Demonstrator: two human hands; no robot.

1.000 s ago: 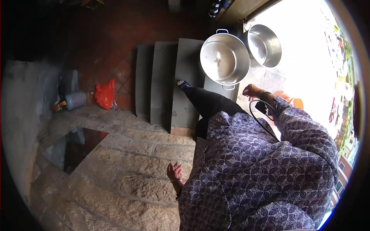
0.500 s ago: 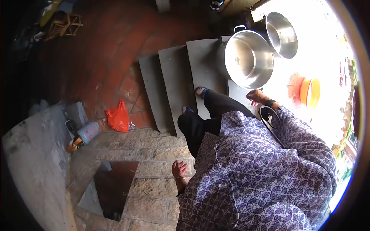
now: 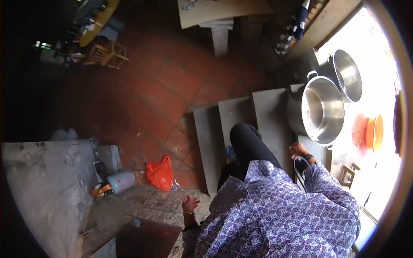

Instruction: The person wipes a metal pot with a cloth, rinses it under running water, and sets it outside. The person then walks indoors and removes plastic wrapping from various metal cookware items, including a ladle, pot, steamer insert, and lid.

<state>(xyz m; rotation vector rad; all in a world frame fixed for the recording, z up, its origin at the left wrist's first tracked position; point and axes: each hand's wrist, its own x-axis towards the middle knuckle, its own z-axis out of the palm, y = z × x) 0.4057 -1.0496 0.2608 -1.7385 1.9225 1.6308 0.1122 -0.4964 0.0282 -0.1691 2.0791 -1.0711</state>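
Observation:
My left hand [image 3: 189, 204] hangs beside the patterned purple garment [image 3: 275, 215], over the stone ledge, with its fingers apart and nothing in it. On the other side of my body, my right hand [image 3: 298, 150] is over the grey steps [image 3: 272, 112], just below a big steel pot [image 3: 323, 111]. Its fingers look loosely spread and empty, though slightly blurred. A dark band [image 3: 308, 158] circles that wrist, with a thin cable looping beside it. Neither hand touches the pot. My bent leg [image 3: 254, 144] is over the steps, and part of a blue sandal [image 3: 231, 152] shows.
A second steel pot [image 3: 347, 75] and an orange basin [image 3: 374, 133] stand at the right. At the lower left are a red plastic bag [image 3: 160, 173], a grey-blue cylinder [image 3: 121, 182] and a rough wall [image 3: 43, 185]. Wooden chair [image 3: 108, 55] and table [image 3: 223, 10] are farther off.
The view has shifted, so pots, steps and bag appear lower and farther right. My legs have changed position on the steps. More of the tiled floor, a table and a chair show.

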